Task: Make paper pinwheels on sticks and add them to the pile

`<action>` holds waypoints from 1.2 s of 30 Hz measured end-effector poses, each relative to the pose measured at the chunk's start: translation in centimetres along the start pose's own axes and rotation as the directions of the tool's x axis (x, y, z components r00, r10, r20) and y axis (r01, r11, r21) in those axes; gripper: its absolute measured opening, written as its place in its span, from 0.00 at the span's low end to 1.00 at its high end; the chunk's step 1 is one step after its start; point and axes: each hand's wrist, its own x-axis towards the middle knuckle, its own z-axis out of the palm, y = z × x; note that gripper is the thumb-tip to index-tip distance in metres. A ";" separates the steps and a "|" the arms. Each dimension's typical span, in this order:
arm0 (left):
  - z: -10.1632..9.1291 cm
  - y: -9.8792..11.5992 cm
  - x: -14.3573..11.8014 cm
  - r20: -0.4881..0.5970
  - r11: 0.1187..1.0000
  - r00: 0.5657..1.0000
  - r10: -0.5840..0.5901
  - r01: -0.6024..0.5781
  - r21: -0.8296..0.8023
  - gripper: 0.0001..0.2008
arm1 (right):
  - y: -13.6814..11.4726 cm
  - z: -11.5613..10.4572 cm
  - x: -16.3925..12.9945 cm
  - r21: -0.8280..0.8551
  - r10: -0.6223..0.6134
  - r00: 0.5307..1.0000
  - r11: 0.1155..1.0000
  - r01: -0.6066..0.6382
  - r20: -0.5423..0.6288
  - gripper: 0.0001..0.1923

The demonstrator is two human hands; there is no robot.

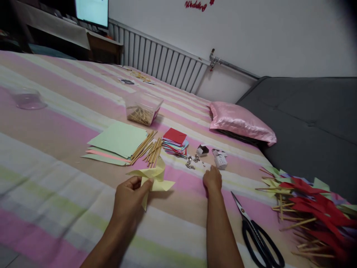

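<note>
My left hand (129,199) pinches a pale yellow paper pinwheel (158,174) at its folded middle, thumb on top. My right hand (213,179) rests on the bed sheet with its fingers curled closed; whatever they hold is hidden. Just beyond it and to the left lies a small scatter of shiny metal pieces (190,163). Two small paper boxes, a dark-and-white one (202,150) and a white one (221,161), stand behind the fingers. Near the pinwheel are loose wooden sticks (152,153) and a stack of small coloured paper squares topped with red (174,137).
Black-handled scissors (258,238) lie right of my right forearm. Finished pinwheels on sticks (318,208) pile up at the far right. Larger green paper sheets (118,139), a clear tub of sticks (142,108), a clear lid (29,99) and a pink pillow (241,121) are farther back.
</note>
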 end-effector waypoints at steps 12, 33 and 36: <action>-0.2 -0.1 0.1 0.002 1.000 1.000 0.000 0.000 0.013 0.12 | -1.3 -0.7 -0.7 0.207 -0.132 0.979 0.973 0.099 0.156 0.14; 0.0 0.0 0.0 0.004 0.999 0.999 -0.034 0.034 -0.024 0.13 | -2.3 -1.6 -1.8 0.212 -0.181 0.944 0.969 0.124 0.276 0.12; 0.0 -0.1 0.1 0.002 1.000 1.000 -0.011 0.011 -0.006 0.13 | -2.3 -1.3 -1.7 0.151 -0.159 0.953 0.981 0.123 0.256 0.12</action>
